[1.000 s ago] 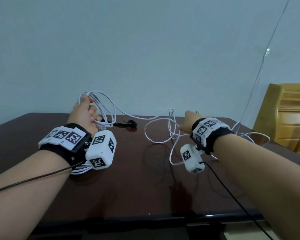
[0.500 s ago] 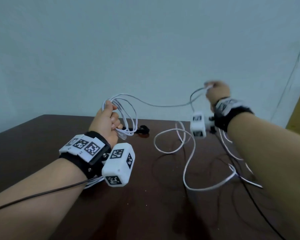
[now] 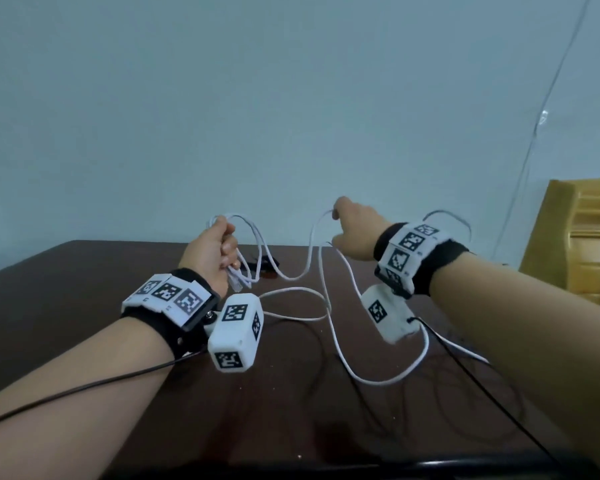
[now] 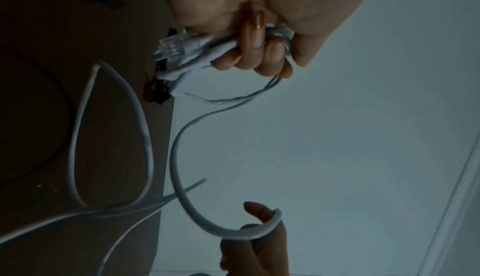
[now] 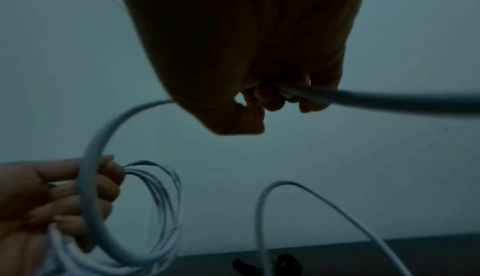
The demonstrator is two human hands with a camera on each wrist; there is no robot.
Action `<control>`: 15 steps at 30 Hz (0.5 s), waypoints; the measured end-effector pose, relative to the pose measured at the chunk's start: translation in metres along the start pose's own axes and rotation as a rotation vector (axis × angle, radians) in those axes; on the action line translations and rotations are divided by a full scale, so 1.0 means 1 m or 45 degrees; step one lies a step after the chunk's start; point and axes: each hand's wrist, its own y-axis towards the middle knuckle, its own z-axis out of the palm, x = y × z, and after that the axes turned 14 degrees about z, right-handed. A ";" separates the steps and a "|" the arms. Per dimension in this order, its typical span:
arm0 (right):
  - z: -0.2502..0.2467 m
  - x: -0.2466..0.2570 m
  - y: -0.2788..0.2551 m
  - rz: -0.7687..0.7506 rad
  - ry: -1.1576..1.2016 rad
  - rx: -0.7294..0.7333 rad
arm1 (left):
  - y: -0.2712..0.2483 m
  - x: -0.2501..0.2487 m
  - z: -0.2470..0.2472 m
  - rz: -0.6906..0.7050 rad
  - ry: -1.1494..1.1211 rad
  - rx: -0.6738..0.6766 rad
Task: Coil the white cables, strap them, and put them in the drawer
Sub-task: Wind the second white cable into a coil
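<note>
My left hand [image 3: 212, 252] is raised above the dark table [image 3: 84, 306] and grips a bundle of white cable loops [image 3: 253, 244]. In the left wrist view its fingers [image 4: 254, 54] curl round the loops, with a clear plug [image 4: 170, 45] sticking out. My right hand [image 3: 355, 233] pinches the free run of the white cable [image 3: 314, 251], which sags between both hands. In the right wrist view the fingertips [image 5: 275, 97] pinch that cable [image 5: 389, 100]. The rest of the cable [image 3: 378, 375] lies in loose bends on the table. A black strap [image 3: 264, 268] lies behind my left hand.
A wooden chair [image 3: 582, 237] stands at the right beyond the table. A thin clear cord [image 3: 541, 119] hangs down the pale wall. Black wires [image 3: 482, 386] from the wrist cameras trail over the table. The table's front edge [image 3: 326, 467] is close to me.
My right hand has swung left and down from its raised pull, bringing the cable closer to my left hand. The left hand has kept its grip on the loops.
</note>
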 end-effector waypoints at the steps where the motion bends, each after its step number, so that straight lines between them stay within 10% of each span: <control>1: 0.003 0.002 -0.008 -0.016 0.023 0.056 | -0.003 -0.001 -0.003 0.021 0.068 0.012; 8: 0.002 0.018 -0.034 -0.181 0.124 0.331 | -0.024 0.003 -0.001 0.089 0.318 0.152; 15: 0.017 0.038 -0.032 -0.238 0.401 0.026 | -0.046 0.000 0.024 -0.030 0.176 0.300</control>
